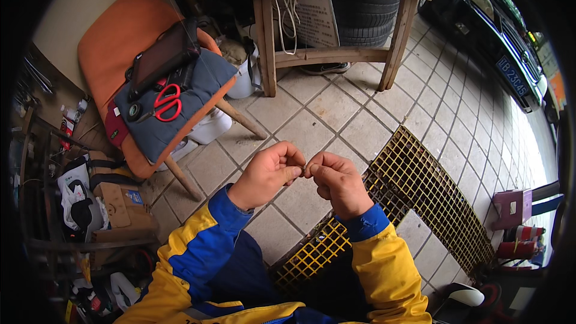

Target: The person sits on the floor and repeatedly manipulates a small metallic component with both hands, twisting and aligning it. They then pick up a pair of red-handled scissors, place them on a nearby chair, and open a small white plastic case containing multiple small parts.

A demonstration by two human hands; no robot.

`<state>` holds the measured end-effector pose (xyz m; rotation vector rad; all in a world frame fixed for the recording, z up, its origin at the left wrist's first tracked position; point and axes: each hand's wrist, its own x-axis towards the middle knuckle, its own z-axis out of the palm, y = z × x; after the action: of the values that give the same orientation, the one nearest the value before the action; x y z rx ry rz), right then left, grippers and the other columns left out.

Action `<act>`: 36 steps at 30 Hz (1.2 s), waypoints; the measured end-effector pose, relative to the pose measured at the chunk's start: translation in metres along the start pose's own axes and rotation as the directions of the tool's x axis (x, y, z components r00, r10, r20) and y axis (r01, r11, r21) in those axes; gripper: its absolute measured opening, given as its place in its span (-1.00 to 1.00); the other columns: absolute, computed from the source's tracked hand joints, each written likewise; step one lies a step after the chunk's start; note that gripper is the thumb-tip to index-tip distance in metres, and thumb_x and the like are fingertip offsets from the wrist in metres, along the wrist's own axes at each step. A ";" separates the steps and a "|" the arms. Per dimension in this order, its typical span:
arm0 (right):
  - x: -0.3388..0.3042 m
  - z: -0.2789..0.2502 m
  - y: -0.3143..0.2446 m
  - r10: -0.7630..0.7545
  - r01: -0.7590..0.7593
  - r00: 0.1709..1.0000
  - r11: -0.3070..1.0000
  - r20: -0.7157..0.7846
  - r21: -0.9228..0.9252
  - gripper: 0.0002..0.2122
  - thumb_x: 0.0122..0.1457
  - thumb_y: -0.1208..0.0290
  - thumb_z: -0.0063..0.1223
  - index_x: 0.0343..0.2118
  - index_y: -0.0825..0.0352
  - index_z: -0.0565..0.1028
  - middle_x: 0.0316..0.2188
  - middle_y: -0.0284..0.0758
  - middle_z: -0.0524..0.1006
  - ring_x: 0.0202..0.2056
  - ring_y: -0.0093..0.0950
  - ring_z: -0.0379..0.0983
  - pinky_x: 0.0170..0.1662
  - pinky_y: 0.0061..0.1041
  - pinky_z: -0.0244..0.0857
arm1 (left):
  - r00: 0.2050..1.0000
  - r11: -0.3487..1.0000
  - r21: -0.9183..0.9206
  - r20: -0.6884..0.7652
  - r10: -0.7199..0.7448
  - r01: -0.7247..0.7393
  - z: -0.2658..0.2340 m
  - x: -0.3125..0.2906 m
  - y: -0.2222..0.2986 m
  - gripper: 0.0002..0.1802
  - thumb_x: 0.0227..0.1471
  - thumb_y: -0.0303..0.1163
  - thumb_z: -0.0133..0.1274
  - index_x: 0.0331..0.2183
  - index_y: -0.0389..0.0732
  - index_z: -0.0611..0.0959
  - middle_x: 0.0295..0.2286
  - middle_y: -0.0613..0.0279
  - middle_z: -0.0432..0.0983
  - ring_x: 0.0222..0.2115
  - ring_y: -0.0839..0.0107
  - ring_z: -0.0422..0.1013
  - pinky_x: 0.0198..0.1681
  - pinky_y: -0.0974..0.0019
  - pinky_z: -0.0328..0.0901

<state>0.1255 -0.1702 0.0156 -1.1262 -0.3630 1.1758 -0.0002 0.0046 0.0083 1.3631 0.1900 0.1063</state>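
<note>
My left hand [268, 173] and my right hand [339, 183] meet in front of me above the tiled floor, fingertips almost touching. Each is closed in a pinch of thumb and forefinger. Between the tips shows a tiny dark thing [303, 170], too small to name. Off to the left, an orange chair [111, 30] bears a grey cloth [211, 78]. On the cloth lie red-handled scissors [161, 104], a small roll of tape [134, 110] and a dark flat case [165, 60].
A wooden frame [331, 55] with a hanging white cord stands ahead, tyres [365, 15] behind it. Yellow grating [429, 177] crosses the floor at right. A dark car [501, 30] is parked far right. Cardboard boxes [117, 204] and clutter fill the left; red cylinders [519, 249] stand lower right.
</note>
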 end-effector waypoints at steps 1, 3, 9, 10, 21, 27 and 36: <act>0.001 0.000 0.000 -0.006 0.006 1.000 1.000 -0.002 -0.011 -0.90 0.35 0.43 0.08 -0.32 0.27 0.57 -0.55 -0.61 0.39 -0.62 -0.81 0.07 -0.56 -0.70 -0.08 | 0.999 0.999 0.036 -0.017 0.032 -0.032 0.001 0.000 -0.001 -0.86 0.26 -0.58 0.09 -0.13 -0.31 0.58 -0.28 0.30 0.58 -0.31 0.62 0.46 -0.26 0.50 0.37; 0.001 0.000 0.000 -0.016 0.015 1.000 0.999 -0.008 -0.036 -0.89 0.35 0.43 0.08 -0.33 0.27 0.58 -0.54 -0.61 0.41 -0.61 -0.81 0.10 -0.55 -0.69 -0.05 | 0.994 0.989 0.127 -0.067 0.082 -0.073 0.005 -0.001 0.000 -0.88 0.24 -0.60 0.10 -0.16 -0.32 0.59 -0.31 0.32 0.58 -0.31 0.63 0.47 -0.26 0.49 0.38; 0.004 -0.001 0.003 -0.116 0.106 0.993 0.968 -0.029 -0.228 -0.88 0.35 0.48 0.07 -0.33 0.34 0.58 -0.47 -0.54 0.51 -0.42 -0.74 0.32 -0.32 -0.66 0.22 | 0.973 0.885 0.463 -0.178 0.149 -0.051 0.016 -0.005 0.016 -0.93 0.14 -0.59 0.18 -0.29 -0.30 0.62 -0.42 0.29 0.56 -0.41 0.59 0.48 -0.37 0.40 0.38; 0.005 0.000 0.004 -0.141 0.132 0.990 0.960 -0.021 -0.248 -0.88 0.35 0.48 0.06 -0.33 0.36 0.58 -0.45 -0.52 0.52 -0.37 -0.72 0.35 -0.27 -0.64 0.26 | 0.964 0.852 0.516 -0.171 0.203 -0.088 0.018 -0.005 0.019 -0.92 0.11 -0.59 0.20 -0.30 -0.30 0.62 -0.42 0.27 0.56 -0.42 0.55 0.49 -0.37 0.39 0.38; 0.009 -0.010 0.011 -0.360 0.331 0.930 0.728 0.076 -0.600 -0.86 0.33 0.44 0.09 -0.29 0.43 0.54 -0.53 -0.20 0.50 -0.44 -0.47 0.41 -0.28 -0.40 0.36 | 0.944 0.712 0.690 -0.134 0.302 -0.130 0.017 0.000 0.016 -0.87 -0.04 -0.55 0.29 -0.37 -0.28 0.67 -0.45 0.19 0.56 -0.48 0.42 0.47 -0.38 0.36 0.40; 0.006 -0.006 0.008 -0.353 0.277 0.934 0.632 0.049 -0.724 -0.82 0.23 0.34 0.18 -0.34 0.37 0.61 -0.56 -0.04 0.54 -0.46 -0.05 0.54 -0.34 -0.22 0.40 | 0.938 0.659 0.734 -0.089 0.335 -0.166 0.016 0.002 0.012 -0.88 -0.11 -0.56 0.25 -0.44 -0.29 0.63 -0.50 0.17 0.54 -0.52 0.37 0.46 -0.40 0.33 0.39; 0.008 -0.004 0.020 -0.388 0.317 0.918 0.598 0.080 -0.736 -0.84 0.26 0.39 0.11 -0.30 0.39 0.60 -0.52 -0.13 0.55 -0.41 -0.19 0.50 -0.29 -0.25 0.41 | 0.911 0.494 0.845 -0.017 0.413 -0.208 0.016 0.003 -0.007 -0.89 -0.10 -0.66 0.12 -0.45 -0.30 0.52 -0.57 0.35 0.41 -0.55 0.63 0.27 -0.47 0.48 0.24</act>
<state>0.1208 -0.1659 -0.0049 -1.7065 -1.0194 0.5940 0.0062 -0.0120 0.0041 2.3641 0.1776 0.5421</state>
